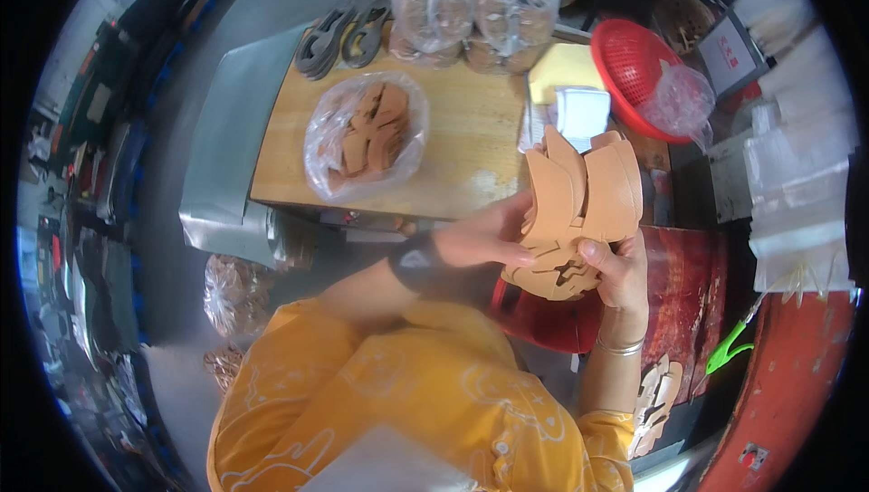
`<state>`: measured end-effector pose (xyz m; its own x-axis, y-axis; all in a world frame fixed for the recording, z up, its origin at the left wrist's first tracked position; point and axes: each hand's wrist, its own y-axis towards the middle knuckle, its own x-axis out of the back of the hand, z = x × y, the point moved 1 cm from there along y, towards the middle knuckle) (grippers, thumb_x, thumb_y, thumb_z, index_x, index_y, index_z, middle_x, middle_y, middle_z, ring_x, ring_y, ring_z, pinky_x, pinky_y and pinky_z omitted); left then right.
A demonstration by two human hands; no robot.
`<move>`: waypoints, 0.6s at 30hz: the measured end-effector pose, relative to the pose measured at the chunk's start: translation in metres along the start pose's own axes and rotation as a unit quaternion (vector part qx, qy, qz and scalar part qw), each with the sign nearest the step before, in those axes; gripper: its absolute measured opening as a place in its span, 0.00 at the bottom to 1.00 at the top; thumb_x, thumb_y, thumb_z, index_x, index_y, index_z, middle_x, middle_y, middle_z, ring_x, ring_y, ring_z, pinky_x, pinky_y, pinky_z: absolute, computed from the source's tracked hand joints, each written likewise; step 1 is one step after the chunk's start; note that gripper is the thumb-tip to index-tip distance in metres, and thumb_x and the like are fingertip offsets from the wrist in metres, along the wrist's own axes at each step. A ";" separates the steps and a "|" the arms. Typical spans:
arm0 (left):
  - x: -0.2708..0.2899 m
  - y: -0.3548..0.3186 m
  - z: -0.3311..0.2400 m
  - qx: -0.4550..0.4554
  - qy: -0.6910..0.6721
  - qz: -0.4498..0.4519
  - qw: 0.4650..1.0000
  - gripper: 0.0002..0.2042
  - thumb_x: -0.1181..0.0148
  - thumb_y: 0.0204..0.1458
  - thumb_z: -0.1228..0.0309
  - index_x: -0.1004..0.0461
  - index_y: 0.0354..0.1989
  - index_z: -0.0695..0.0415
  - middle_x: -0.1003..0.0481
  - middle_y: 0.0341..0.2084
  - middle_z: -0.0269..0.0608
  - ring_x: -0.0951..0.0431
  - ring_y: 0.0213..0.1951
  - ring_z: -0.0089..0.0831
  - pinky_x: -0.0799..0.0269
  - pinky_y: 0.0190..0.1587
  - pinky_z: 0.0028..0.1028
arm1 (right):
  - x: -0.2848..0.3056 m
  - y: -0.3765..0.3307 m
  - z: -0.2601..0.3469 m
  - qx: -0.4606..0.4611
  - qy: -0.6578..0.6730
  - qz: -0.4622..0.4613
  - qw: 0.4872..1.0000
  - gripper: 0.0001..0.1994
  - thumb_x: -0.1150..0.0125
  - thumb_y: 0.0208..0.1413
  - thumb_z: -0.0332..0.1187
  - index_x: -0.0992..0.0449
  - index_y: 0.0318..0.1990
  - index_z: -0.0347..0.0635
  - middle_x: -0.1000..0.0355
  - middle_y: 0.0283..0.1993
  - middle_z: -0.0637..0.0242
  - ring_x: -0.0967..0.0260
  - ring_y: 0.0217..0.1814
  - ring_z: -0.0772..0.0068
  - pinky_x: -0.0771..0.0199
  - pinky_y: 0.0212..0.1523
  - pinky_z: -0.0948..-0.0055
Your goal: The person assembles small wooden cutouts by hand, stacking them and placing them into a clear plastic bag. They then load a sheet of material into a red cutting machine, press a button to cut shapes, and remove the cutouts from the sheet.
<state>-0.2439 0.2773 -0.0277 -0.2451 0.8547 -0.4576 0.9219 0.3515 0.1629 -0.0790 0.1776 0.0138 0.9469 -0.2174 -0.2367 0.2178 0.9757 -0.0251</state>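
A thick stack of tan, curved cut-out pieces (602, 189), looking like leather or card, is held up in front of me over the right side. My right hand (620, 275) grips its lower right part, thumb across the front. From the other side my left hand (493, 234) clasps the stack's left edge, some of its fingers hidden behind the pieces. The pieces fan apart at the top and overlap unevenly at the bottom. On the wooden table left of the stack, an open clear plastic bag (317, 143) holds more tan pieces (371, 134).
Several tied clear bags of tan pieces (475, 17) stand at the table's back. Grey curved pieces (326, 44) lie beside them. A red plastic basket (629, 71) is at back right, near yellow and white papers (566, 76). A green-handled tool (729, 347) hangs at right.
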 end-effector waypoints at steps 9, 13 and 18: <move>0.226 -0.125 -0.040 0.276 0.574 -0.179 0.750 0.33 0.42 0.47 0.57 0.42 0.61 0.57 0.33 0.53 0.51 0.33 0.55 0.46 0.37 0.55 0.41 | -0.127 0.114 -0.026 -0.070 -0.072 0.121 0.987 0.25 0.38 0.44 0.24 0.33 0.54 0.34 0.28 0.43 0.65 0.30 0.39 0.76 0.29 0.41 0.75; 0.307 -0.188 -0.054 0.451 0.626 -0.277 0.573 0.32 0.47 0.50 0.57 0.47 0.62 0.54 0.39 0.58 0.54 0.39 0.58 0.55 0.38 0.56 0.44 | -0.172 0.152 -0.031 -0.072 -0.307 0.272 0.909 0.20 0.40 0.46 0.26 0.30 0.50 0.35 0.25 0.36 0.60 0.29 0.35 0.70 0.29 0.37 0.68; 0.332 -0.201 -0.091 0.366 0.578 -0.322 0.655 0.28 0.48 0.53 0.55 0.39 0.57 0.61 0.37 0.56 0.59 0.38 0.58 0.52 0.38 0.57 0.41 | -0.209 0.184 -0.041 -0.015 -0.612 0.329 0.719 0.12 0.45 0.46 0.31 0.28 0.38 0.34 0.29 0.34 0.46 0.33 0.40 0.42 0.33 0.38 0.53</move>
<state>-0.5381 0.5252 -0.1327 -0.3268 0.4868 0.8101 0.3097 0.8650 -0.3949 -0.2470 0.4040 0.0189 0.3449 0.4486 0.8245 -0.3602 0.8744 -0.3250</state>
